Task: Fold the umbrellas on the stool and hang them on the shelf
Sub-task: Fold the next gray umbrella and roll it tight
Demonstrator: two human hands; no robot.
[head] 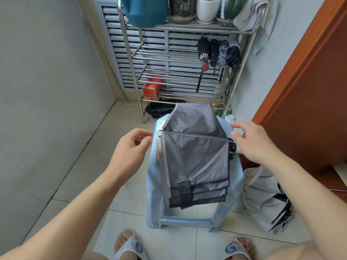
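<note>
Head view shows the steel-tube shelf behind the pale blue plastic stool, where the grey collapsed umbrella lies with its fabric loose. I judge it may slide off, because its end hangs over the stool's front edge. Four folded umbrellas crowd the shelf's right end. Left hand and right hand, fingers relaxed, hold nothing beside the umbrella.

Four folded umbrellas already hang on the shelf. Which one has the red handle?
The leftmost hanging umbrella, black with a red handle at its lower end. The three umbrellas to its right on the shelf show dark or grey ends, no red.
</note>
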